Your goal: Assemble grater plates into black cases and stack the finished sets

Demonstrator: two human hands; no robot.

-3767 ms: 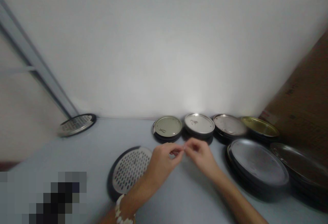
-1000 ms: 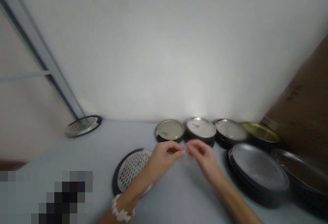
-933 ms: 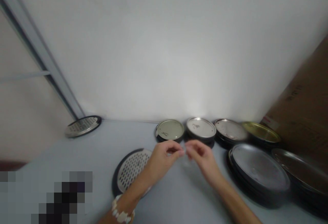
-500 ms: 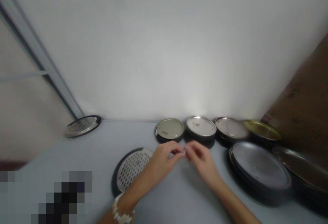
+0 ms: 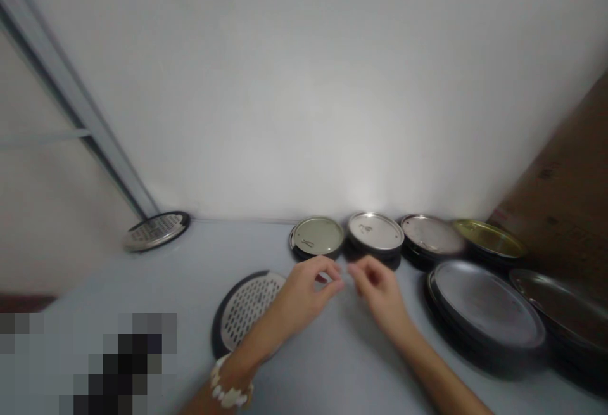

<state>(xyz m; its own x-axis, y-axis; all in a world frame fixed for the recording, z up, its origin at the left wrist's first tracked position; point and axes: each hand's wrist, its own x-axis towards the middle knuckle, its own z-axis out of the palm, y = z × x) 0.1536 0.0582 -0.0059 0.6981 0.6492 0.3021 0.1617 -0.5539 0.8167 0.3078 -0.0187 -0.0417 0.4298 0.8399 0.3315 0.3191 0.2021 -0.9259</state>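
Observation:
My left hand (image 5: 311, 288) is raised over the middle of the table, thumb and forefinger curled towards each other in a pinch. A white beaded bracelet (image 5: 228, 388) circles that wrist. Facing it across a narrow gap, my right hand (image 5: 377, 285) is closed with its fingertips pressed together. Whatever either pinch holds, if anything, is too small and blurred to make out. Below and behind my left forearm lies a round grater-like disc (image 5: 249, 307) with slotted holes and a dark rim, partly covered by the arm. A greenish round lid (image 5: 317, 236) with a small wire clip on it sits just beyond my hands.
Along the wall stand dark-rimmed round stacks: a silver-topped one (image 5: 375, 231), a dull one (image 5: 432, 236) and a yellow one (image 5: 491, 239). Larger stacks (image 5: 489, 304) fill the right. Another slotted disc (image 5: 156, 230) lies far left. A cardboard box (image 5: 565, 187) stands at right.
My fingertips, which were together half a second ago, have drawn a little apart, with the right hand moved slightly right. The whole view has shifted slightly.

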